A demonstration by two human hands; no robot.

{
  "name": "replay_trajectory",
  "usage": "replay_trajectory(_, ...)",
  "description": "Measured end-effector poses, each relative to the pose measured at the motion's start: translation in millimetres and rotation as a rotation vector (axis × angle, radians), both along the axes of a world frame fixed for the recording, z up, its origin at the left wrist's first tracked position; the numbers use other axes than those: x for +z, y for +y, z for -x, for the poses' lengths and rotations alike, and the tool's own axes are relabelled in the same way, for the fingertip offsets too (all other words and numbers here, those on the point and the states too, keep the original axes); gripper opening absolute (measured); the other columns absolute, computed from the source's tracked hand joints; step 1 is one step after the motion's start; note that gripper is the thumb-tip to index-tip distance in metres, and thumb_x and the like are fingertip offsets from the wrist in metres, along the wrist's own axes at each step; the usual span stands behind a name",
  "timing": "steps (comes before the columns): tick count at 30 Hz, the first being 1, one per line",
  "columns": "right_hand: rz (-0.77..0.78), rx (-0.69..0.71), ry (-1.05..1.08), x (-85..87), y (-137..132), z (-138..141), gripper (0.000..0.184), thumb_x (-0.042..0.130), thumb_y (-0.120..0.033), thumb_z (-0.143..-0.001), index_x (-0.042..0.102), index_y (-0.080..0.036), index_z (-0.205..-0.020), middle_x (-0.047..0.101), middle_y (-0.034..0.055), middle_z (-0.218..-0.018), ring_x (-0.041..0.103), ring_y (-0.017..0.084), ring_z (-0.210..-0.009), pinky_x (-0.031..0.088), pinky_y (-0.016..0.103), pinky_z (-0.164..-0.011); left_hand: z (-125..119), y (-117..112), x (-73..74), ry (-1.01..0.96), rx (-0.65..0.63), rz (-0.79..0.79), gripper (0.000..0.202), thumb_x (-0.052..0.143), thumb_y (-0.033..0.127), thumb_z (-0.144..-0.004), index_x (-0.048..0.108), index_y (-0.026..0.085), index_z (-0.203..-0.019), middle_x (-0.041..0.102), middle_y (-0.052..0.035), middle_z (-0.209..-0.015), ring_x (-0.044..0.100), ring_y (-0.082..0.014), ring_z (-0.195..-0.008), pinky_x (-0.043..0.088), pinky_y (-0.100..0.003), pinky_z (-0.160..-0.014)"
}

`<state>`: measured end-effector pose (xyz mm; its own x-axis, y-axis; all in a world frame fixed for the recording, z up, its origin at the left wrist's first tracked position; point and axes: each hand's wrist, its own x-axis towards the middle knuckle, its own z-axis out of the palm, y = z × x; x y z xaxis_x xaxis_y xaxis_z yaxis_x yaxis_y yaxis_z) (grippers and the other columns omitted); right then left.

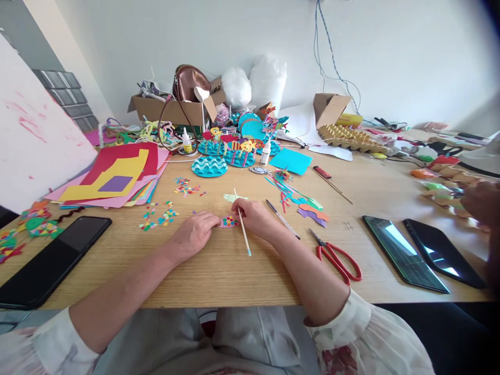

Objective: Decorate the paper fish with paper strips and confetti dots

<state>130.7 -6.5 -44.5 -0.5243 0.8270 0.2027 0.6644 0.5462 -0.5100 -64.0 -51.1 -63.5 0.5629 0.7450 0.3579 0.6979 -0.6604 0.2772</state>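
Note:
My right hand (255, 217) is closed in a pinch round a thin white paintbrush (242, 226), whose blue-tipped end points toward me. My left hand (194, 233) rests on the wooden table (234, 271), fingers together, pressing the edge of a small pink paper fish (229, 222) covered with coloured dots. The fish lies between both hands. A pale green paper fish (233, 197) lies just beyond it. Small heaps of coloured paper dots (160, 217) are scattered left of my left hand.
Red-handled scissors (336, 256) and a pencil (282, 219) lie right of my right hand. A black phone (52, 259) is at the near left, two tablets (406, 253) at the near right. Coloured paper sheets (117, 179), blue wavy discs (209, 166), glue bottles and boxes crowd the far side. Another person's hand (482, 203) is at the right edge.

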Motion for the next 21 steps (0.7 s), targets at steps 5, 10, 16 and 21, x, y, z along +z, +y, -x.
replay_trajectory(5, -0.026, -0.014, -0.034, -3.0, 2.3, -0.4, 0.017, 0.048, -0.010, -0.072, 0.059, -0.018, -0.083, 0.061, 0.0006, -0.067, 0.049, 0.011, -0.057, 0.030, 0.019, -0.052, -0.2, -0.5, 1.1, 0.006, 0.003, -0.033, 0.031, 0.035, -0.004, -0.072, 0.056, 0.014, -0.085, 0.060, -0.0049, -0.082, 0.055, -0.0173, -0.081, 0.044, -0.029, -0.074)
replay_trajectory(10, -0.038, -0.006, -0.058, -2.2, 3.4, -0.8, 0.019, 0.049, -0.010, -0.069, 0.058, -0.018, -0.084, 0.061, 0.0014, -0.069, 0.050, 0.011, -0.060, 0.031, 0.020, -0.053, -0.1, -0.1, 0.9, 0.014, 0.006, -0.046, 0.031, 0.036, -0.005, -0.071, 0.056, 0.015, -0.085, 0.060, -0.0041, -0.082, 0.055, -0.0167, -0.081, 0.044, -0.027, -0.074)
replay_trajectory(16, -0.057, -0.016, -0.060, 0.2, 2.7, -0.4, 0.021, 0.051, -0.008, -0.068, 0.059, -0.018, -0.084, 0.061, 0.0018, -0.070, 0.051, 0.012, -0.061, 0.033, 0.020, -0.054, 0.1, 0.4, 0.3, 0.029, 0.009, -0.061, 0.032, 0.037, -0.005, -0.070, 0.057, 0.015, -0.085, 0.061, -0.0041, -0.082, 0.056, -0.0168, -0.080, 0.045, -0.028, -0.074)
replay_trajectory(21, -0.080, -0.068, 0.181, 11.4, 2.2, -6.6, 0.017, 0.043, -0.017, -0.081, 0.060, -0.018, -0.084, 0.062, 0.0008, -0.068, 0.054, 0.010, -0.060, 0.036, 0.020, -0.058, -0.2, -1.0, 3.2, 0.006, 0.014, -0.057, 0.031, 0.038, -0.004, -0.071, 0.058, 0.014, -0.086, 0.063, -0.0050, -0.082, 0.057, -0.0173, -0.080, 0.047, -0.029, -0.072)
